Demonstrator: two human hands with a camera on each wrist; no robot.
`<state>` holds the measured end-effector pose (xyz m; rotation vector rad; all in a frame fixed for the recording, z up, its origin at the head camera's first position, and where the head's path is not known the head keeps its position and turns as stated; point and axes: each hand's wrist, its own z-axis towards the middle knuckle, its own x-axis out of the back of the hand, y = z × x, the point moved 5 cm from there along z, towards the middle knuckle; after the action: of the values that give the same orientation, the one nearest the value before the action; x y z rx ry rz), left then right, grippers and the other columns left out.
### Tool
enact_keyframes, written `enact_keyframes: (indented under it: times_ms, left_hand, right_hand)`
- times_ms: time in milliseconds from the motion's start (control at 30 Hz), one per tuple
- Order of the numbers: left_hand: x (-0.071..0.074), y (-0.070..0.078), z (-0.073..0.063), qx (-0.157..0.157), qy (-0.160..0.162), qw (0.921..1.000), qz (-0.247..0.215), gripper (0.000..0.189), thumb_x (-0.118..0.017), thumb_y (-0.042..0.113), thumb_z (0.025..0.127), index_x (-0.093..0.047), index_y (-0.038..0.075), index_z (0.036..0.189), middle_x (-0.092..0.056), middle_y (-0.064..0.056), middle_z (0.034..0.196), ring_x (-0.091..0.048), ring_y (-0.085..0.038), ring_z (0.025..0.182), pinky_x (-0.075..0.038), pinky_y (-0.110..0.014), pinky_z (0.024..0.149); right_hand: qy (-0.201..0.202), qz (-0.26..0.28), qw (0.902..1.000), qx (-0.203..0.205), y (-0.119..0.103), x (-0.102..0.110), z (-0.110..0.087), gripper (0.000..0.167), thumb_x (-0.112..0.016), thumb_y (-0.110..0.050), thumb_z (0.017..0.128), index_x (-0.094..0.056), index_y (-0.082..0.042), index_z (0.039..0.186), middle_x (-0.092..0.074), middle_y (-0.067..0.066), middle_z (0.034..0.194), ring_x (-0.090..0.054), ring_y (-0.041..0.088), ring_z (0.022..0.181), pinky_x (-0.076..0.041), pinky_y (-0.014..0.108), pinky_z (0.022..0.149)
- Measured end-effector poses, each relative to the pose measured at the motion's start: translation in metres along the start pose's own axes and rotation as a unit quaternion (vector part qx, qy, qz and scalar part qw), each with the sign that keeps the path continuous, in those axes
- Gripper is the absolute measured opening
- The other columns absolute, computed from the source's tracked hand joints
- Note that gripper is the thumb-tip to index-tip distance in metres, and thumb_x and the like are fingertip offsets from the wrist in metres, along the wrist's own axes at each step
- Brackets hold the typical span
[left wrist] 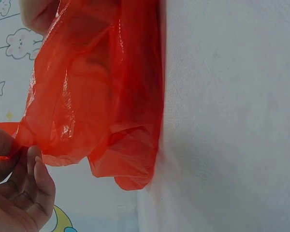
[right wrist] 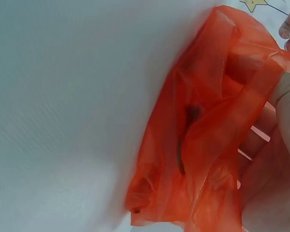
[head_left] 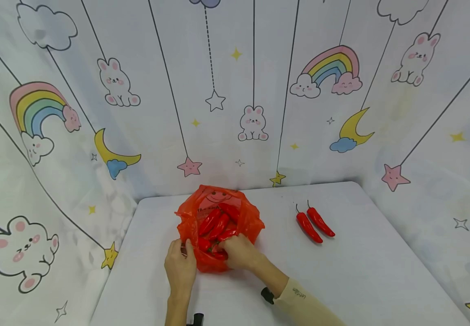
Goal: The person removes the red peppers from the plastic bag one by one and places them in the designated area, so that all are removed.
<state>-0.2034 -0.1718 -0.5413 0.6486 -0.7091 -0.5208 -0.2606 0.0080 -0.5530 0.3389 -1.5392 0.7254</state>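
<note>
An orange-red plastic bag (head_left: pixel 251 222) with a printed smiling face lies on the white table, its mouth facing the person. Several glossy red chili peppers (head_left: pixel 220 226) show inside it. At the left edge of the mouth, my left hand (head_left: pixel 181 265) pinches the bag's rim between thumb and fingers; in the left wrist view the plastic (left wrist: pixel 77 87) is drawn toward that hand. My right hand (head_left: pixel 240 253) reaches into the mouth among the peppers near a green stem. Its fingertips are mostly hidden there, and I cannot tell whether they grip a pepper.
Two red chili peppers (head_left: pixel 309 227) with dark stems lie side by side on the table (head_left: pixel 365 271), to the right of the bag. A white cloth backdrop (head_left: pixel 226 149) printed with rabbits, stars and rainbows hangs behind the table and along both sides.
</note>
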Motion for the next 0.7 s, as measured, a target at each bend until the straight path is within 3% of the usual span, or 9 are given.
enact_keyframes:
  times_ms: [400, 700]
  left_hand:
    - [-0.0005, -0.0014, -0.0010, 0.001, 0.000, 1.0000, 0.004, 0.007, -0.068, 0.007, 0.099, -0.069, 0.000, 0.095, -0.062, -0.006, 0.083, -0.059, -0.018, 0.068, -0.055, -0.033, 0.059]
    - [0.0006, -0.0008, -0.0006, 0.002, 0.000, 1.0000, 0.002, 0.009, -0.068, 0.008, 0.100, -0.069, -0.001, 0.100, -0.064, -0.008, 0.087, -0.061, -0.019, 0.070, -0.057, -0.035, 0.061]
  right_hand:
    - [0.005, -0.002, 0.9999, 0.009, -0.0003, -0.0034, -0.0015, 0.034, -0.093, -0.028, 0.078, -0.080, -0.028, 0.109, -0.071, -0.017, 0.087, -0.059, 0.003, 0.085, -0.055, 0.026, 0.084]
    - [0.024, -0.020, 0.9995, 0.010, 0.0001, 0.0049, -0.0063, 0.038, -0.089, -0.027, 0.081, -0.079, -0.030, 0.118, -0.074, -0.017, 0.098, -0.066, 0.008, 0.096, -0.050, 0.037, 0.092]
